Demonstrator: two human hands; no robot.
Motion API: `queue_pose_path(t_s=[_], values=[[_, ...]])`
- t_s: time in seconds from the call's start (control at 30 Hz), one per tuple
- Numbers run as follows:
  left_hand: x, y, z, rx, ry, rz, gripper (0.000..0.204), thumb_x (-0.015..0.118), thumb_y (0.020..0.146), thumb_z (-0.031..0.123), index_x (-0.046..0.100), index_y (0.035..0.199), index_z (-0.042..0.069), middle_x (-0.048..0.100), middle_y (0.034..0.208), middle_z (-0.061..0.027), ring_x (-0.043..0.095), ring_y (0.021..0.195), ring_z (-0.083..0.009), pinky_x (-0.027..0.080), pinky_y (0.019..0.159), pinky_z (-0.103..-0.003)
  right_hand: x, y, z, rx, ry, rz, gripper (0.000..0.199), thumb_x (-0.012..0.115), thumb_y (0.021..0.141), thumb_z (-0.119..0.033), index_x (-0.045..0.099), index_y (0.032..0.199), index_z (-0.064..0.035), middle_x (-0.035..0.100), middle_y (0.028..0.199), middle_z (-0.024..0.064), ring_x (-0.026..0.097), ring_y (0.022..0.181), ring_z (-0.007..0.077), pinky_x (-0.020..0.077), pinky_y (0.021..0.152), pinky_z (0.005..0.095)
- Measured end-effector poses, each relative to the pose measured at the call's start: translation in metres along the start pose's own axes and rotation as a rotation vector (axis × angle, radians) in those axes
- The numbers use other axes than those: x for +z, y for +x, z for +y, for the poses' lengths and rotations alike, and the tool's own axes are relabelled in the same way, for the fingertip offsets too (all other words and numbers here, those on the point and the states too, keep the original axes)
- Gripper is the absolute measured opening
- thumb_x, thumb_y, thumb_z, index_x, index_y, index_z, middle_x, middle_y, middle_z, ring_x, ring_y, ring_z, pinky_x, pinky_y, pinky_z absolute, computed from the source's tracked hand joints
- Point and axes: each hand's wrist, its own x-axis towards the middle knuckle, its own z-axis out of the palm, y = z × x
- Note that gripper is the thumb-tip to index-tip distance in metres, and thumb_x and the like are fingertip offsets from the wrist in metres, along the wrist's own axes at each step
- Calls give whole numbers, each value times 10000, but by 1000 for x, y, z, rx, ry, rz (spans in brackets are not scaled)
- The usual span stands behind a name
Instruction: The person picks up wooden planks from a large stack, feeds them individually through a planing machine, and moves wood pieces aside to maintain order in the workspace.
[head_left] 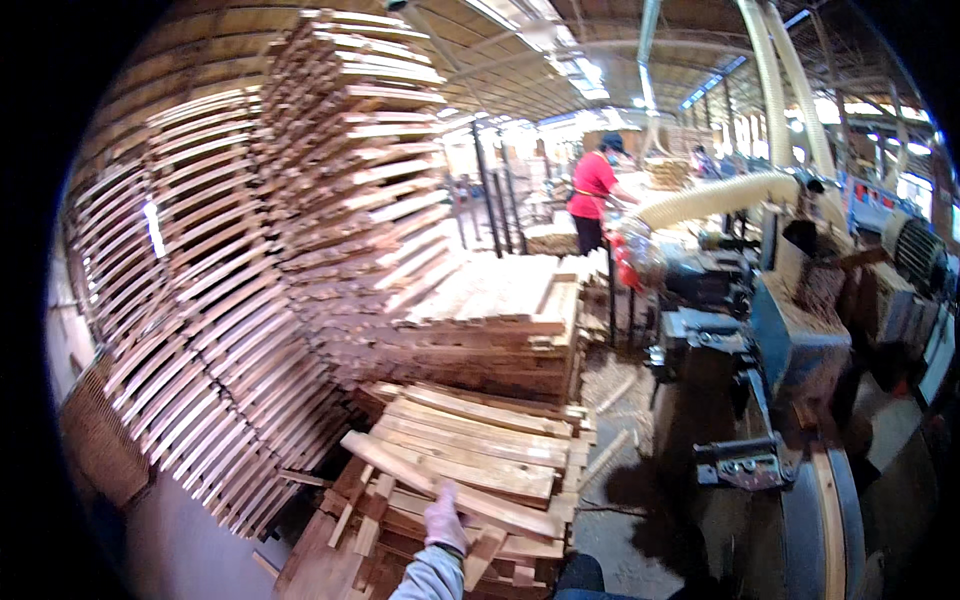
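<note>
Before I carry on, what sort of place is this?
Probably a woodworking shop or sawmill: there are tall stacks of boards, a large blue machine and a thick ribbed hose.

No text, label, brand, number or sign is showing clearly enough to be read anywhere in the head view.

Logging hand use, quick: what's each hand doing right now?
Left hand: on the near edge of a wooden plank; whether its grip is closed cannot be told.
Right hand: out of view, so its state cannot be told.
</note>
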Motion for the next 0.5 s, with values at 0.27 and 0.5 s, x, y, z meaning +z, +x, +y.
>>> queue_pose_path(t_s=[0.27, 0.5], values=[[48, -122, 8, 91, 61, -309, 461, 779, 879, 345, 670, 1053, -68, 686, 1047, -107, 664, 857, -190, 558, 768, -345, 114, 148, -15, 121, 290, -119, 443, 626, 867, -50, 610, 1307, -1, 608, 1270, 196, 547, 1189, 357, 390, 1085, 458], [161, -281, -80, -330, -69, -922, 503, 736, 923, 271, 551, 1328, 37, 657, 1148, -87, 627, 952, -160, 534, 781, -299, -18, 161, -162, -159, 530, -443, 880, 828, 678, -244, 460, 1445, -19, 649, 1219, 217, 637, 1120, 381, 503, 982, 436]])
